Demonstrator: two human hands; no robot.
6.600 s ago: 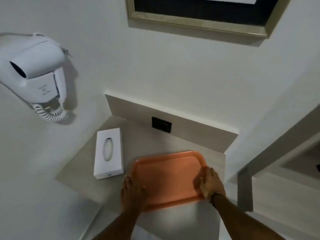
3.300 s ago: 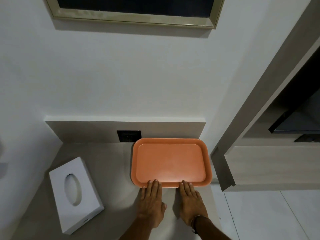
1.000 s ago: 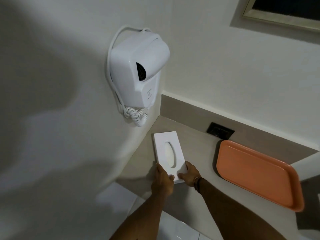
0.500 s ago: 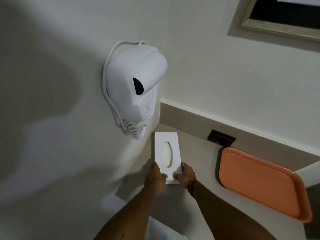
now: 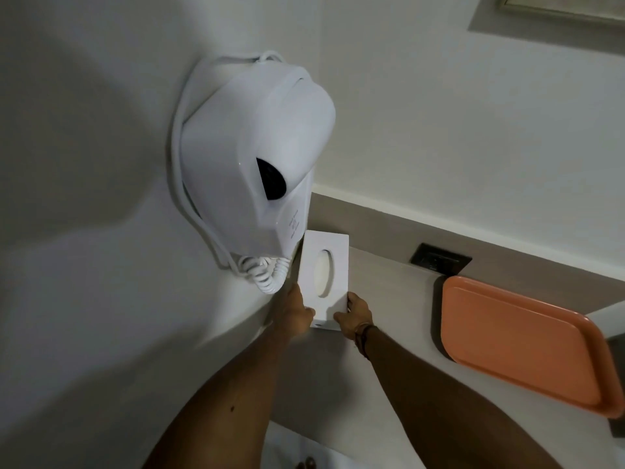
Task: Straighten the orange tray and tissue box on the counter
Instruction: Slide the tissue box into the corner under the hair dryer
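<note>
Two bare forearms reach in from the bottom edge, a band on the right wrist. Left hand is cupped on the near-left corner of the tissue box, fingers hidden behind the box's left side. Right hand is curled on the near-right corner, thumb on the near end. Both hands hold the box at its near end.

One tissue box: white, long, lying flat on the worktop, one oval slot in the top with white tissue showing inside. Its left long side runs just beside the left wall, and its far end sits near the back ledge, in the corner. Whether it touches the wall, cannot tell.

One orange tray, nothing in it, flat on the worktop well apart to the right, far edge close along the back ledge, near-right corner reaching the worktop's right end. Bare worktop lies open between box and tray and in front of both.

One dark wall socket sits in the back ledge between box and tray. One white wall-mounted hair dryer hangs above the box, coiled cord looping down just left of it. One picture frame corner shows at top right.
</note>
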